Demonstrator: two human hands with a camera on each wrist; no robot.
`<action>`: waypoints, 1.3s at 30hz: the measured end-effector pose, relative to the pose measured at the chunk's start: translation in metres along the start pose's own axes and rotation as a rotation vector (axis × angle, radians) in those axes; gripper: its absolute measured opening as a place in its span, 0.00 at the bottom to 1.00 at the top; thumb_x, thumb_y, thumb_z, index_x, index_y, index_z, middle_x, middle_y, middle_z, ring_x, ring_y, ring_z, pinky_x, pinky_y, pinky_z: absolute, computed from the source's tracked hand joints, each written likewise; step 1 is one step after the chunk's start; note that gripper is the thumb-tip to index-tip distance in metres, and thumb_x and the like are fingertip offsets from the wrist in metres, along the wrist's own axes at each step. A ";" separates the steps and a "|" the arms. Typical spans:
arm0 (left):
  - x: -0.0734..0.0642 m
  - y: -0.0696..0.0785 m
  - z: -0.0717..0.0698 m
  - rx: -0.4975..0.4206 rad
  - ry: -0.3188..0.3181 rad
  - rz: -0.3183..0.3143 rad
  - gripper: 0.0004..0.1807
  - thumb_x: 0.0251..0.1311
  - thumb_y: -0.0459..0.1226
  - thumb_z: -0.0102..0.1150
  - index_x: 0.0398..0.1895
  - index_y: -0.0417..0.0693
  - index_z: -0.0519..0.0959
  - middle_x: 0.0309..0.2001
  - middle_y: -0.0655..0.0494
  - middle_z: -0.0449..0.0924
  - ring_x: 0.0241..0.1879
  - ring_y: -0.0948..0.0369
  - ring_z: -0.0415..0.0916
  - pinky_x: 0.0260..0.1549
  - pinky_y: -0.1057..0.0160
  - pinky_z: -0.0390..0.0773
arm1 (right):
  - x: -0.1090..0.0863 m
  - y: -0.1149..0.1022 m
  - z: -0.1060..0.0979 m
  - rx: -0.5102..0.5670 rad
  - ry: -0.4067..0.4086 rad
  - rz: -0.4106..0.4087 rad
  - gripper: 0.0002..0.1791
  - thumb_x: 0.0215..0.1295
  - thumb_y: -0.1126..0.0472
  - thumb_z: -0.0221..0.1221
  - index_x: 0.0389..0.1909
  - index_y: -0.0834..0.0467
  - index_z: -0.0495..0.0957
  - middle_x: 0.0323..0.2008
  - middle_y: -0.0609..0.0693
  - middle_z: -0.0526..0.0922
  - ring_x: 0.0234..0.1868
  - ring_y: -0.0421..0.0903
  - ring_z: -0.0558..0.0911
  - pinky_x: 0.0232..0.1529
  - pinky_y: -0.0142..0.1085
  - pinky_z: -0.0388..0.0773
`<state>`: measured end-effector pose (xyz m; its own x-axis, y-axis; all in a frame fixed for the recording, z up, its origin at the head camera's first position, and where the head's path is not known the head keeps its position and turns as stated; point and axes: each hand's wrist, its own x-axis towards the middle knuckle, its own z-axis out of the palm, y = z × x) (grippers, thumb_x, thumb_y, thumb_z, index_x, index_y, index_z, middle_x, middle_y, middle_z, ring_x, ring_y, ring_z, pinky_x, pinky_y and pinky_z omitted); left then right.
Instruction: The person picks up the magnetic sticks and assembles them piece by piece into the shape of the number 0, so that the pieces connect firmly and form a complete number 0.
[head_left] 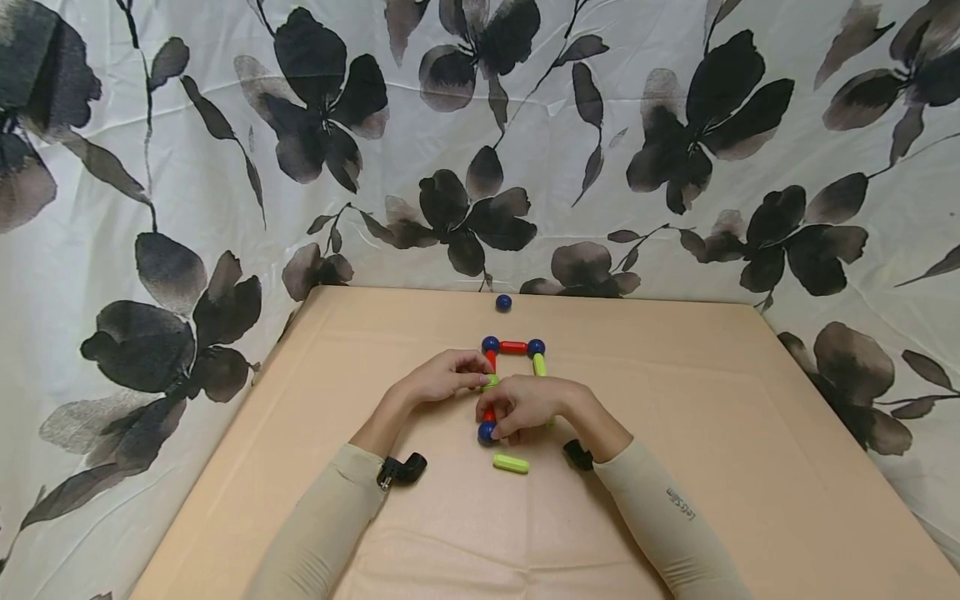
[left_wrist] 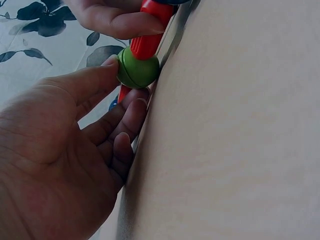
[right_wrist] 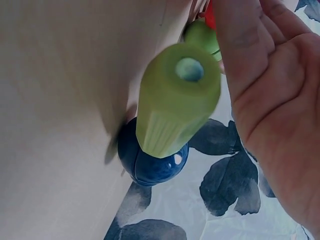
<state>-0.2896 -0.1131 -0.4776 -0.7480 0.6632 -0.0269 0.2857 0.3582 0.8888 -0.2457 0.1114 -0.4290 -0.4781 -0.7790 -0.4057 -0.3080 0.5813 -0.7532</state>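
Note:
My left hand (head_left: 442, 377) pinches a green ball (left_wrist: 138, 68) between thumb and fingers. My right hand (head_left: 528, 402) grips a red rod (left_wrist: 148, 37) whose end meets that ball. At the rod's near end is a blue ball (head_left: 487, 432), beside the right fingertips. Beyond the green ball, another red rod (head_left: 491, 360) leads to a blue corner ball (head_left: 491, 344). A red crosspiece rod (head_left: 513, 347) joins it to a second blue ball (head_left: 536, 348). From there a yellow-green rod (right_wrist: 175, 100) extends toward me, partly hidden behind my right hand in the head view.
One loose yellow-green rod (head_left: 511, 463) lies on the tan table (head_left: 660, 392) nearer to me. A single blue ball (head_left: 503, 303) sits by the far edge. Behind the table hangs a flower-patterned cloth (head_left: 585, 167).

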 end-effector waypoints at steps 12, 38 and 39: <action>0.001 0.000 0.001 -0.008 -0.002 0.008 0.08 0.74 0.41 0.62 0.50 0.53 0.84 0.42 0.56 0.84 0.43 0.59 0.77 0.46 0.64 0.76 | 0.001 0.001 0.001 -0.044 0.035 -0.012 0.14 0.66 0.57 0.72 0.50 0.50 0.82 0.28 0.48 0.85 0.28 0.45 0.81 0.32 0.32 0.79; 0.001 0.000 0.001 -0.026 -0.005 0.015 0.08 0.74 0.40 0.61 0.50 0.49 0.83 0.43 0.53 0.84 0.43 0.58 0.79 0.46 0.63 0.77 | -0.019 0.007 -0.027 0.025 0.163 -0.053 0.18 0.69 0.61 0.67 0.58 0.58 0.83 0.34 0.60 0.89 0.35 0.61 0.85 0.38 0.48 0.82; 0.001 0.000 0.001 -0.030 -0.007 0.017 0.08 0.74 0.40 0.61 0.50 0.48 0.83 0.43 0.52 0.85 0.43 0.58 0.79 0.47 0.63 0.78 | -0.022 0.010 -0.033 0.047 0.212 -0.064 0.17 0.70 0.62 0.65 0.58 0.60 0.83 0.36 0.62 0.88 0.35 0.63 0.85 0.40 0.52 0.83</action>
<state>-0.2893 -0.1118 -0.4782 -0.7389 0.6737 -0.0149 0.2802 0.3272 0.9025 -0.2655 0.1419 -0.4103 -0.6224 -0.7441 -0.2427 -0.3064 0.5170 -0.7993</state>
